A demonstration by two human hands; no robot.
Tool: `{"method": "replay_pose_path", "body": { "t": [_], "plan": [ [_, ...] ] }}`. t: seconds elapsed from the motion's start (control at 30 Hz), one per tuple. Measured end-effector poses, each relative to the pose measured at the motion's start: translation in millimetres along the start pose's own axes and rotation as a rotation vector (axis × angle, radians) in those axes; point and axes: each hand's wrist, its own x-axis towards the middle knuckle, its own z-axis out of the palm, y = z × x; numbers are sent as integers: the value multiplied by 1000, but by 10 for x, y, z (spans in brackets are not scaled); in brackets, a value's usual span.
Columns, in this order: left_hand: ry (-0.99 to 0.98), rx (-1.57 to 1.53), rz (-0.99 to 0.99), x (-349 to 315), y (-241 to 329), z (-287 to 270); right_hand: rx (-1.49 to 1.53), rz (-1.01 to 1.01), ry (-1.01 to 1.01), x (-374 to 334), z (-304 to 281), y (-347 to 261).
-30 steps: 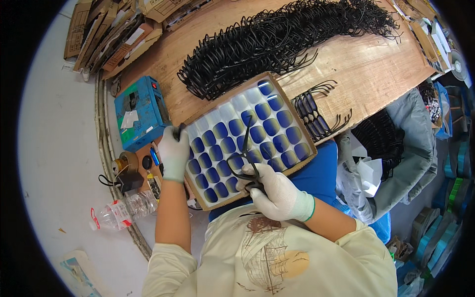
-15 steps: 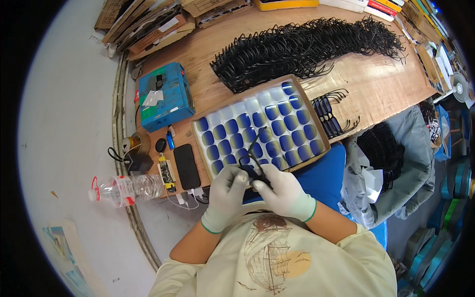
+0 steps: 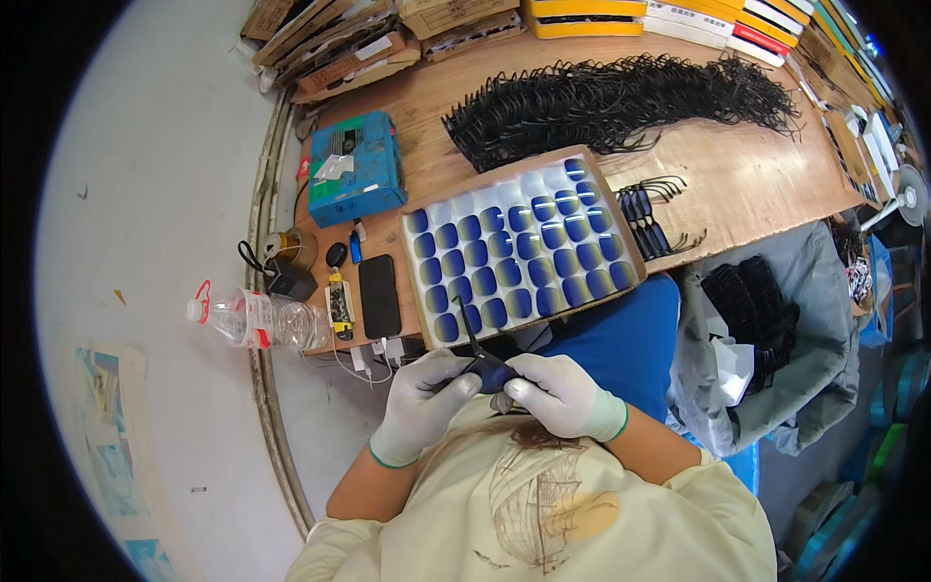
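Observation:
Close to my chest, both white-gloved hands hold one pair of dark sunglasses (image 3: 493, 371) between them. My left hand (image 3: 424, 400) pinches one end, and a thin black temple arm sticks up past its fingers toward the tray. The other end is gripped by my right hand (image 3: 562, 396), thumb on the near side. Gloves cover part of the glasses. Just beyond lies a shallow cardboard tray (image 3: 622, 233) with rows of blue-to-yellowish tinted lenses (image 3: 520, 303) in a white insert; several pockets along the far side look pale, without a tinted lens.
A long heap of black spectacle frames (image 3: 611, 109) spans the table's far side. Several sunglasses (image 3: 644, 221) lie right of the tray. Left are a blue box (image 3: 359, 170), a phone (image 3: 379, 296) and a plastic bottle (image 3: 262, 318). A grey-lined bin (image 3: 815, 335) stands at right.
Both hands have drawn back from over the tray's near edge toward my chest. The sunglasses have turned, showing a dark lens between my hands. The whole view has shifted slightly.

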Motion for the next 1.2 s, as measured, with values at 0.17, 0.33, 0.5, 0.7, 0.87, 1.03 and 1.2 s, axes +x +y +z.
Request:
{"method": "replay_pose_path", "body": {
  "t": [0.17, 0.33, 0.5, 0.7, 0.87, 1.03, 1.2],
  "plan": [
    [-3, 189, 126, -3, 178, 174, -119, -110, 115, -184, -31, -15],
    [-92, 355, 261, 51, 249, 176, -202, -149, 124, -233, -215, -99],
    [-27, 20, 106, 79, 10, 336, -107, -114, 267, -252, -135, -36],
    [-2, 370, 280, 92, 28, 326, -204, -206, 418, -221, 53, -73],
    [-30, 469, 314, 85, 135, 293, -345, -317, 391, -207, 33, -194],
    [-68, 384, 172, 155, 155, 333, -323, -256, 369, -177, -63, -45],
    [-75, 470, 92, 271, -48, 337, -354, -213, 294, -170, -314, 69]
  ]
}}
